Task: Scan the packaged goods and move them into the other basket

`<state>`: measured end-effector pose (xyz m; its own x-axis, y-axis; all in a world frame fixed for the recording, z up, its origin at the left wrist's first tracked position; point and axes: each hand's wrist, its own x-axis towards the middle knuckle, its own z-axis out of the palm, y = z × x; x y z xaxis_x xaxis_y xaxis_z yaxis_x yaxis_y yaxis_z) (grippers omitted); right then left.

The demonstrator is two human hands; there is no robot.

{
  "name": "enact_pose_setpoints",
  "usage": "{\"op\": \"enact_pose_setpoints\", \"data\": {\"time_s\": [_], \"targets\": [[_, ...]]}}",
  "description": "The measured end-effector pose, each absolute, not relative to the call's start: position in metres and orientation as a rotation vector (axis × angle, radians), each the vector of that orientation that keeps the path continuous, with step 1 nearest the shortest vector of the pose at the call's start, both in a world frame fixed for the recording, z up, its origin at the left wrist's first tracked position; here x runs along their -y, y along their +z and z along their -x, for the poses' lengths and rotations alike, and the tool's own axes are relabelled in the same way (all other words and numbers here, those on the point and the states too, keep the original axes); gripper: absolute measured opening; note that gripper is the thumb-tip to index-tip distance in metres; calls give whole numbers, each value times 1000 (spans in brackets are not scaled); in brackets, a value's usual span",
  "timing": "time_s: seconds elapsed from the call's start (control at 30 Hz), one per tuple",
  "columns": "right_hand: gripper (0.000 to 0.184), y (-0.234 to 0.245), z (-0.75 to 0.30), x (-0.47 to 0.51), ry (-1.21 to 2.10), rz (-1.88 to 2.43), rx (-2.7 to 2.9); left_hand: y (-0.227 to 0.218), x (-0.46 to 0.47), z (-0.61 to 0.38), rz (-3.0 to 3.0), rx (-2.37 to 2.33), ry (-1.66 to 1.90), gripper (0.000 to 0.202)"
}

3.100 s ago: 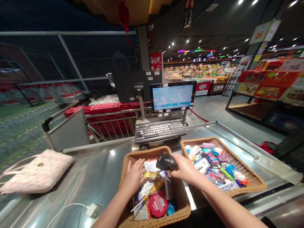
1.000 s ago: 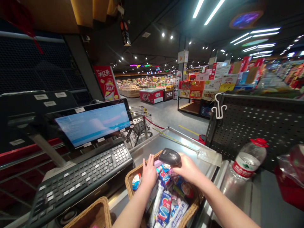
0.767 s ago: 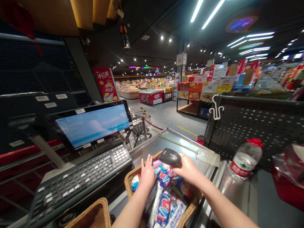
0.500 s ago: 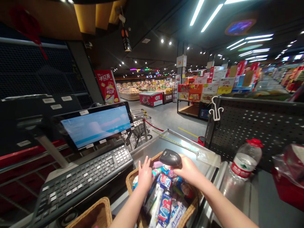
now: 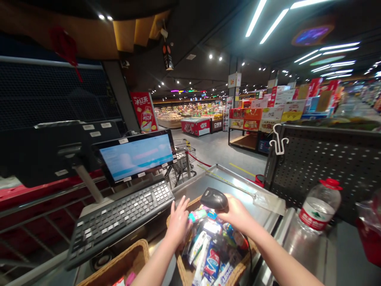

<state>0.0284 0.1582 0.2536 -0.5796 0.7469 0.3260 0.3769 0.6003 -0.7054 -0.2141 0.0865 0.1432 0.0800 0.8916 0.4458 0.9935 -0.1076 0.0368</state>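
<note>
My right hand (image 5: pixel 236 212) is wrapped round a black handheld barcode scanner (image 5: pixel 214 198), held over the far side of a wicker basket (image 5: pixel 182 270). My left hand (image 5: pixel 177 221) is over the basket's left side, its fingers stretched and spread apart. Just right of it lies a small teal-and-pink item (image 5: pixel 197 215); its contact with my thumb is hidden. Several packets fill the basket, among them a blue-and-red packet (image 5: pixel 212 262) and a long white packet (image 5: pixel 201 254).
Left of the basket are a black keyboard (image 5: pixel 125 222) and a tilted screen (image 5: pixel 138 155). A second wicker basket (image 5: pixel 143 248) sits at the lower left. On the right stands a large red-capped water bottle (image 5: pixel 320 206) by a perforated panel (image 5: pixel 315 163). Beyond is a metal counter (image 5: pixel 229 178).
The view has turned slightly left, so the surroundings sit further right. The teal-and-pink item beside my left hand shows more plainly. My right hand still holds the scanner over the basket.
</note>
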Motion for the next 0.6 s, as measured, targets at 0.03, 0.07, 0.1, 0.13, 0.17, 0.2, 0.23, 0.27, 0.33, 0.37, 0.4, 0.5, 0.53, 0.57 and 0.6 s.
{"op": "enact_pose_setpoints", "data": {"time_s": [0.03, 0.07, 0.1, 0.13, 0.17, 0.2, 0.23, 0.27, 0.33, 0.37, 0.4, 0.5, 0.53, 0.57, 0.6], "targets": [[27, 255, -27, -156, 783, 867, 2213, 146, -84, 216, 2085, 1870, -534, 4], [26, 256, -26, -155, 785, 853, 2215, 149, -81, 219, 2083, 1859, -537, 4], [25, 256, -26, -153, 786, 843, 2216, 152, -78, 221, 2080, 1855, -535, 4], [25, 257, -25, -151, 783, 838, 2215, 156, -75, 222, 2074, 1857, -530, 5], [25, 258, -24, -150, 775, 836, 2215, 160, -72, 224, 2066, 1862, -525, 5], [25, 259, -23, -148, 765, 834, 2214, 164, -69, 226, 2057, 1867, -519, 6], [25, 260, -22, -146, 756, 831, 2216, 168, -66, 227, 2046, 1871, -515, 6], [25, 262, -21, -145, 749, 826, 2220, 172, -63, 228, 2035, 1873, -511, 5], [23, 265, -19, -141, 745, 817, 2225, 180, -57, 231, 2013, 1873, -502, 3], [23, 266, -18, -139, 749, 812, 2229, 184, -54, 233, 2004, 1873, -498, 2], [22, 268, -16, -137, 754, 808, 2231, 187, -51, 235, 1996, 1874, -493, 2], [23, 270, -12, -132, 779, 782, 2232, 194, -42, 239, 1969, 1886, -489, 2], [24, 270, -11, -131, 786, 773, 2231, 196, -40, 241, 1959, 1890, -490, 2], [26, 269, -10, -130, 791, 764, 2231, 198, -37, 242, 1948, 1891, -492, 2], [27, 268, -9, -129, 795, 758, 2233, 200, -34, 244, 1938, 1888, -495, 2]]}}
